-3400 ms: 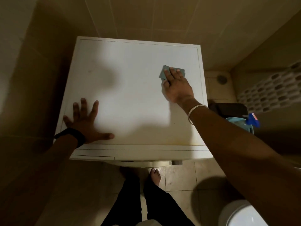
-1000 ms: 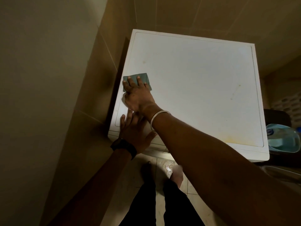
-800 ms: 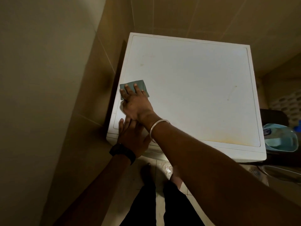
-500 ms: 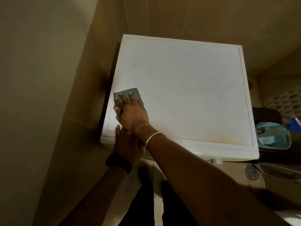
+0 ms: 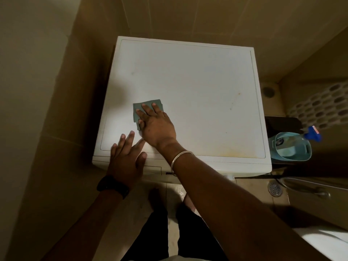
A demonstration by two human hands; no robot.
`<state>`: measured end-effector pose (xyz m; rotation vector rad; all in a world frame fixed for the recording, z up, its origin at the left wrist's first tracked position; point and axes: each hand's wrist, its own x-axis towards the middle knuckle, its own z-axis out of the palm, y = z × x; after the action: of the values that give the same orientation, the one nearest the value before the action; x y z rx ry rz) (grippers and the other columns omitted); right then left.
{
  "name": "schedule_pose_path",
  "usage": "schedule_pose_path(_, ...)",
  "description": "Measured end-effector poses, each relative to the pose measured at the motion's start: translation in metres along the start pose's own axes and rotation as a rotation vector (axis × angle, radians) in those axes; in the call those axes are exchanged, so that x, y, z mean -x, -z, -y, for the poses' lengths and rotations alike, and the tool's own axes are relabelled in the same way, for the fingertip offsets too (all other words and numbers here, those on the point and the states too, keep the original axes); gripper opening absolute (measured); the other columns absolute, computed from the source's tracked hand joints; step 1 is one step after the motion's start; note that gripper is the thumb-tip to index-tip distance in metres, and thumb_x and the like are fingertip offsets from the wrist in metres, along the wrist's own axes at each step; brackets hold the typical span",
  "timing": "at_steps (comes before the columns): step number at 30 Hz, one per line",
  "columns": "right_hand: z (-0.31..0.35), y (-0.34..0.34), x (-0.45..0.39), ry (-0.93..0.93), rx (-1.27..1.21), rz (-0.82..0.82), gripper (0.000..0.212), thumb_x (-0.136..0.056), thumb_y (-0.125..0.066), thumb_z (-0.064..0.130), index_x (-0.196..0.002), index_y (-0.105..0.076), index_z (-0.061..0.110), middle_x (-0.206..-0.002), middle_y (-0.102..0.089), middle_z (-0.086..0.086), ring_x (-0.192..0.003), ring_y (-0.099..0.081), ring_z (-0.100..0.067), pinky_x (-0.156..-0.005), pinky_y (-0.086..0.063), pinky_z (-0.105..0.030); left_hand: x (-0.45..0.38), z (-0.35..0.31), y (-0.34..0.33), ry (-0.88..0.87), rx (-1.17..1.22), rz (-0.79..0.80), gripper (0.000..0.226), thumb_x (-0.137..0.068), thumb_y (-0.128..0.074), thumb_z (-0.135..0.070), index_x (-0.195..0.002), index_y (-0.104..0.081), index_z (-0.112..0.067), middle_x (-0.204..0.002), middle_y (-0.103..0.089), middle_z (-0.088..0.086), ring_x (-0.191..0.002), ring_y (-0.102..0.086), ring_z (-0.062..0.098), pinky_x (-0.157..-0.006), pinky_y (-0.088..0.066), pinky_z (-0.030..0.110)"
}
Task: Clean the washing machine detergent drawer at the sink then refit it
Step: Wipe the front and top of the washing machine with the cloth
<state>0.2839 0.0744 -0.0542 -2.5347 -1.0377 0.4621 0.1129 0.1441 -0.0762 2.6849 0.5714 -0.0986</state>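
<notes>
Landmark: washing machine (image 5: 188, 87), white, seen from above w/ its flat top panel facing the camera. Right hand (image 5: 157, 127) lies palm-down on the top panel, toward the machine's front-left area; fingers straight and spread, pressing flat on a green cloth (image 5: 146, 108). Cloth lies flat on the panel, part covered by the fingers, far edge showing beyond the fingertips. A metal bangle (image 5: 181, 157) sits on the right wrist, over the machine's front edge. Left hand (image 5: 126, 161) rests at the machine's front-left corner, palm over the front edge, fingers extended and spread on the panel, holding nothing; fingertips lie just beside the right hand's heel. A dark watch (image 5: 113, 186) is on the left wrist, in front of the machine. Detergent drawer (image 5: 152, 169): seated in its slot at the machine's upper front-left, only the top seam of its face visible below the left hand; interior not visible. Yellowish staining shows on the panel near the machine's front-right corner. To the right of the machine: a light-blue tub (image 5: 291, 148), w/ a blue-capped bottle (image 5: 312, 134) at its far side. On the floor off the machine's front-right corner, a round drain (image 5: 275, 189). The person's dark trouser legs (image 5: 169, 232) stand in front of the machine
</notes>
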Motion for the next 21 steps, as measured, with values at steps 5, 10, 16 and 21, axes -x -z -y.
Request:
schedule_pose_path(5, -0.042, 0.018, 0.011, -0.055, 0.009, -0.028, 0.05, -0.108, -0.032, 0.039, -0.156, -0.043, 0.031, -0.168, -0.031, 0.009, -0.159, -0.016, -0.022, -0.124, -0.024, -0.041, 0.002, 0.0, 0.001, 0.003, 0.001, -0.011, 0.062, -0.105, -0.025, -0.054, -0.159, -0.042, -0.03, -0.173, -0.021, 0.007, -0.161, -0.014, 0.032, -0.125, -0.014, 0.058)
schedule_pose_path(10, -0.095, 0.037, 0.027, -0.126, -0.001, -0.077, 0.048, -0.108, -0.037, 0.037, -0.153, -0.049, 0.029, -0.166, -0.036, 0.007, -0.157, -0.02, -0.025, -0.122, -0.03, -0.042, 0.002, -0.006, 0.002, 0.02, 0.046, -0.045, 0.06, -0.102, -0.036, -0.049, -0.158, -0.045, -0.03, -0.174, -0.019, 0.008, -0.16, -0.015, 0.032, -0.125, -0.014, 0.058)
schedule_pose_path(16, -0.155, 0.067, 0.052, -0.2, -0.003, -0.104, 0.047, -0.109, -0.039, 0.035, -0.154, -0.049, 0.027, -0.166, -0.036, 0.004, -0.157, -0.021, -0.026, -0.122, -0.029, -0.04, -0.002, -0.014, 0.004, 0.05, 0.043, -0.053, 0.065, -0.097, -0.04, -0.055, -0.156, -0.049, -0.028, -0.171, -0.027, 0.014, -0.158, -0.02, 0.038, -0.123, -0.016, 0.062)
schedule_pose_path(21, -0.192, 0.082, 0.068, -0.237, -0.016, -0.115, 0.046, -0.11, -0.039, 0.035, -0.154, -0.048, 0.027, -0.167, -0.035, 0.003, -0.158, -0.021, -0.026, -0.126, -0.024, -0.038, -0.006, -0.026, 0.009, 0.117, 0.028, -0.015, 0.072, -0.094, -0.037, -0.065, -0.154, -0.052, -0.027, -0.17, -0.028, 0.016, -0.158, -0.019, 0.041, -0.124, -0.013, 0.063)
